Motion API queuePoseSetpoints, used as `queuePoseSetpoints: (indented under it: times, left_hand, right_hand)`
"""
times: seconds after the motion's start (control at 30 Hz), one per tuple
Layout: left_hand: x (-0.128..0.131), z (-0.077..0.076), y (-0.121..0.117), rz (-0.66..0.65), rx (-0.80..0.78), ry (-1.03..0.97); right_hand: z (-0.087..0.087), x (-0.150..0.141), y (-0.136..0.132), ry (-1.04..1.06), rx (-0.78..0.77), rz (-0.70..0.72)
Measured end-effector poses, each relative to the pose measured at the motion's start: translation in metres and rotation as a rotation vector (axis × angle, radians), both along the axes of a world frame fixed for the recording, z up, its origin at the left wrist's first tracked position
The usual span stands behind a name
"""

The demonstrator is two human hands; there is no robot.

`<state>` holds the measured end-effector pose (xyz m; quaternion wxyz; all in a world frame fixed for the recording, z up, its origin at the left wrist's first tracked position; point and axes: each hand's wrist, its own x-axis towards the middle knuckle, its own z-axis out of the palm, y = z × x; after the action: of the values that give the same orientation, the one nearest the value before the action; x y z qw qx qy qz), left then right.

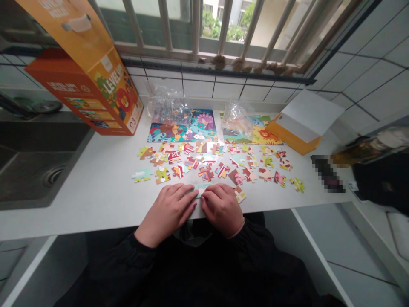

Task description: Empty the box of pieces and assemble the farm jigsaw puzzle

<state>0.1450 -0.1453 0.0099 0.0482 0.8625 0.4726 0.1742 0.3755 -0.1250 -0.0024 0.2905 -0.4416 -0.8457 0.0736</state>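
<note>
My left hand [171, 209] and my right hand [223, 208] meet near the front edge of the counter. Between their fingertips lies a pale blue puzzle piece [200, 187], pinched from both sides. My fingers cover much of it, so I cannot tell whether it is one piece or two joined. Just beyond my right hand, a brown and green puzzle piece [240, 194] shows partly. Loose puzzle pieces [206, 172] spread in rough rows behind my hands, with a light blue piece [142, 174] at the left end and a green one [298, 184] at the right.
Two picture sheets [204, 134] [266, 135] lie at the back under crinkled plastic bags [169, 104] [236, 117]. An orange puzzle box [108, 94] stands left, beside the sink [47, 170]. An open yellow and white box [303, 121] and a blurred dark object [328, 174] are right.
</note>
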Motion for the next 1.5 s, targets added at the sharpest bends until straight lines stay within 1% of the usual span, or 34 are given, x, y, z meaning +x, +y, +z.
queuePoseSetpoints:
  times: [0.13, 0.3, 0.4, 0.47, 0.53, 0.63, 0.7, 0.8, 0.93, 1.07, 1.2, 1.37, 1.5]
  left_hand:
    - [0.001, -0.001, 0.000, 0.010, 0.008, 0.006]
    - [0.000, -0.002, -0.001, 0.033, 0.027, 0.021]
    - [0.000, 0.001, -0.002, 0.018, 0.031, 0.020]
    - [0.000, 0.003, -0.002, -0.019, 0.030, 0.013]
    - [-0.001, 0.006, -0.001, -0.064, 0.030, 0.004]
    - [-0.001, 0.008, -0.001, -0.093, 0.018, 0.008]
    - [-0.001, 0.008, 0.000, -0.092, 0.001, 0.017]
    - [-0.001, 0.008, 0.000, -0.091, -0.006, 0.014]
    - [-0.001, 0.007, 0.000, -0.092, -0.003, 0.003]
    - [-0.001, 0.006, -0.001, -0.093, 0.005, 0.022]
    - [0.006, 0.005, 0.000, -0.107, 0.025, 0.026]
    - [0.015, 0.003, 0.001, -0.102, 0.061, 0.041]
    - [0.017, 0.002, 0.002, -0.100, 0.087, 0.024]
  right_hand:
    - [-0.002, 0.001, 0.001, 0.027, 0.037, 0.010]
    - [-0.001, 0.006, -0.002, 0.145, 0.107, 0.090]
    - [0.002, 0.017, -0.012, 0.193, 0.124, 0.124]
    - [0.003, 0.029, -0.020, 0.199, 0.121, 0.120]
    - [0.003, 0.045, -0.028, 0.185, 0.119, 0.091]
    - [-0.002, 0.071, -0.032, 0.113, 0.108, -0.014]
    - [-0.006, 0.088, -0.031, 0.033, 0.084, -0.077]
    - [-0.010, 0.111, -0.026, -0.054, 0.047, -0.104]
    - [-0.009, 0.137, -0.020, -0.085, 0.025, -0.143]
    - [-0.007, 0.159, -0.016, -0.112, 0.031, -0.225]
    - [-0.009, 0.172, -0.012, -0.103, 0.043, -0.300]
    - [-0.011, 0.171, -0.008, -0.078, 0.059, -0.308]
    - [-0.009, 0.170, -0.002, -0.057, 0.150, -0.342]
